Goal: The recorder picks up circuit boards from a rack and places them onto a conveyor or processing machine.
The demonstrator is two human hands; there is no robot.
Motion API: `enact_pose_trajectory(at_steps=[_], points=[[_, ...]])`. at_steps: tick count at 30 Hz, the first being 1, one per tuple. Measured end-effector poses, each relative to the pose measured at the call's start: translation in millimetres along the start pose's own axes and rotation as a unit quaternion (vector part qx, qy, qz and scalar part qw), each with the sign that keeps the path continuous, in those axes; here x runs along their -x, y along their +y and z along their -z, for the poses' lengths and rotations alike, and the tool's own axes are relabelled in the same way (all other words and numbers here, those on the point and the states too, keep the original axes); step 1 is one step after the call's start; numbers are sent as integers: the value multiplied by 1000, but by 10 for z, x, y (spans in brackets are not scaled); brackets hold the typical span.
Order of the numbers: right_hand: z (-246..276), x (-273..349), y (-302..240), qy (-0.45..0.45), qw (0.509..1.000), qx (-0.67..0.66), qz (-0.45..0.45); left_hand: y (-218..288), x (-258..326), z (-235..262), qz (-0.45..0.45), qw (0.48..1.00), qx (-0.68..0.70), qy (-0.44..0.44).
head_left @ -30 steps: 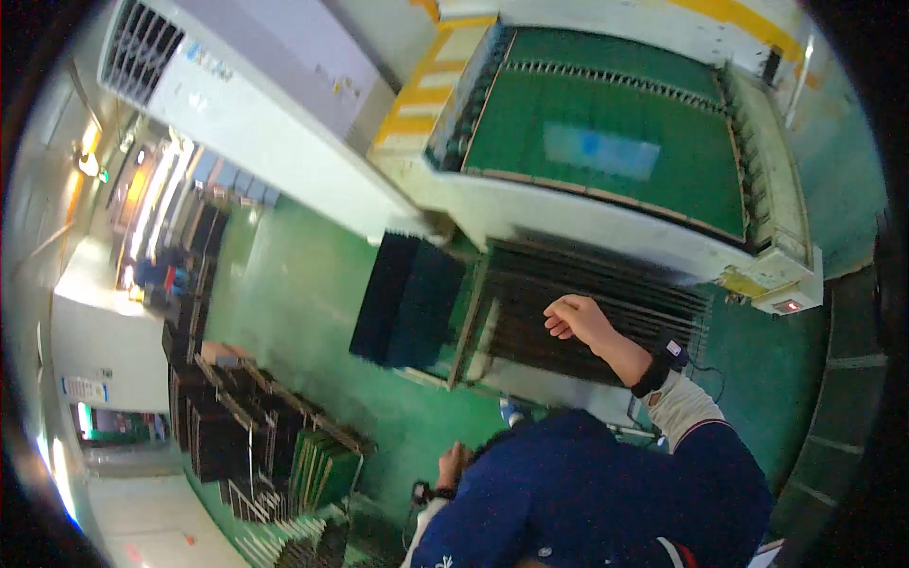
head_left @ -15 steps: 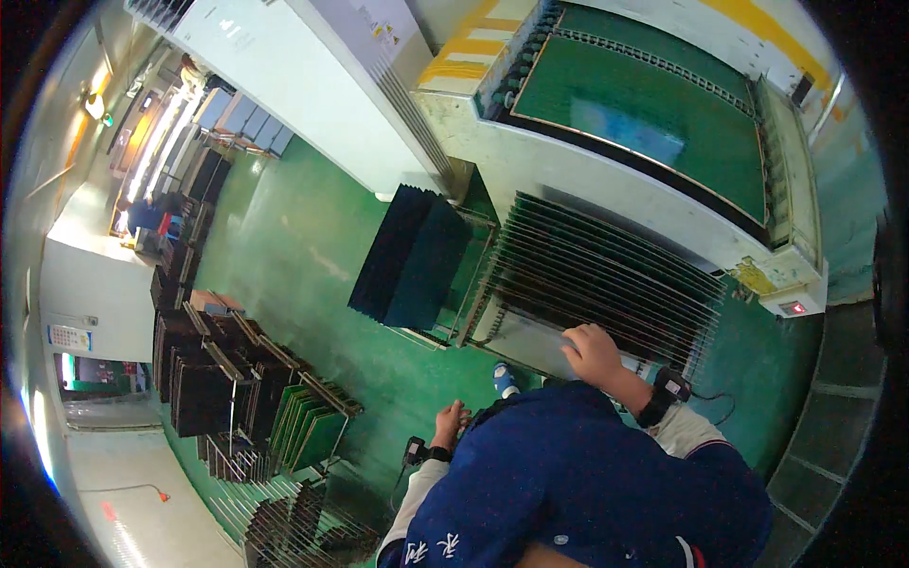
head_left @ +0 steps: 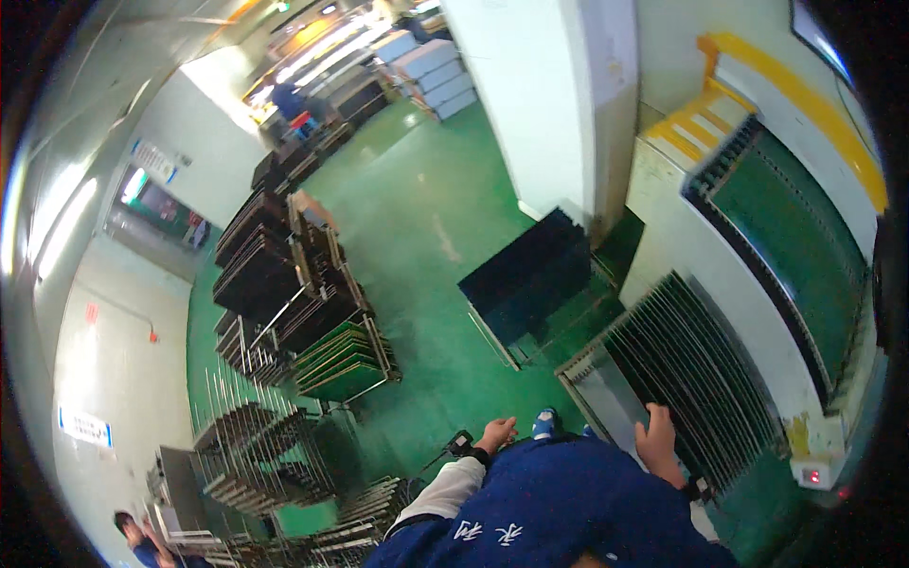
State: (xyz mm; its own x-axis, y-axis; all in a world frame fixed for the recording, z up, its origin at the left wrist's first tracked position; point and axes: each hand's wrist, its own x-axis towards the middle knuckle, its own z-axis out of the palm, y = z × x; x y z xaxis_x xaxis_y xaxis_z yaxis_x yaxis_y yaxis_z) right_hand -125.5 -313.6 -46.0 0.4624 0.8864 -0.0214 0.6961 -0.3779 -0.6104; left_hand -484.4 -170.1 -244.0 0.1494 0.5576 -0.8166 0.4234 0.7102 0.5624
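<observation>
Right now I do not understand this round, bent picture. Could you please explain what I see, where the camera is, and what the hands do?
The camera sits on a person's head and looks down through a fisheye lens, so straight edges bend. The blue cloth at the bottom is the person's own jacket. The right hand rests on the edge of a slotted rack of thin dark panels beside a large cream machine. The left hand hangs free, holding nothing. More racks of panels stand on the green floor. Another person is at the lower left.
</observation>
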Motion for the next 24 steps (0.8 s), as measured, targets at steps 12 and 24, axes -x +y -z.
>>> enact_pose_trajectory(at_steps=[12,24], points=[[-143,-104,523,-80,968,175,-164,-137,24,107,-16,999,-40,29],[-216,-183,608,-133,946,213,-205,-343,-46,226,-38,993,-111,11]])
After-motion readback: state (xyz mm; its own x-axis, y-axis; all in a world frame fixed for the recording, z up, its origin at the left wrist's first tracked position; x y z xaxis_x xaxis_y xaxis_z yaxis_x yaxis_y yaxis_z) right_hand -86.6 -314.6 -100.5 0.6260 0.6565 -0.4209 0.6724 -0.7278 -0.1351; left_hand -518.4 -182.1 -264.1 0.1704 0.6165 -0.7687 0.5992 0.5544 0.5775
